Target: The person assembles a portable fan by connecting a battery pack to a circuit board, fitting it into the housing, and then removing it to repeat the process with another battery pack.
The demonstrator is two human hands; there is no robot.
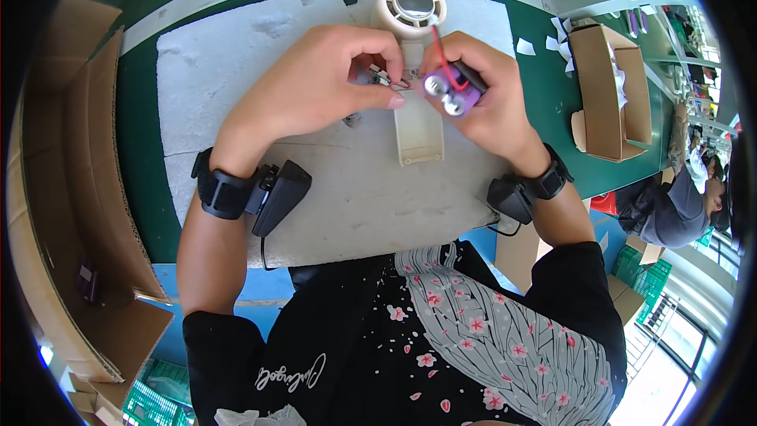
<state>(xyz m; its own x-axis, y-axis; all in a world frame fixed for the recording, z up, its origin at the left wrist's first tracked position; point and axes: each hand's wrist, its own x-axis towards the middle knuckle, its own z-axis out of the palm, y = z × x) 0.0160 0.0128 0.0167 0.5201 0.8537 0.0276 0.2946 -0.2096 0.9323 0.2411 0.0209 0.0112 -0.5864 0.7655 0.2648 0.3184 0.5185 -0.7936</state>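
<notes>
A cream handheld fan lies on the foam board, its round head [411, 6] at the far side and its open handle shell [419, 138] pointing toward me. My left hand [319, 75] pinches a small circuit board with thin wires [382, 76] between thumb and fingers, just left of the handle's upper part. My right hand [493, 91] grips a purple battery pack [453, 93] over the handle's right edge; two silver cell ends face up. A red wire [439, 43] loops between the fan head and the pack. Part of the board is hidden by my left fingers.
The worn white foam board [236, 110] covers much of the green table [552, 99]. Tall cardboard boxes [79, 189] stand at the left. An open carton [613, 95] sits at the right, near scattered paper scraps [525, 47]. Another person [670, 209] is at the far right.
</notes>
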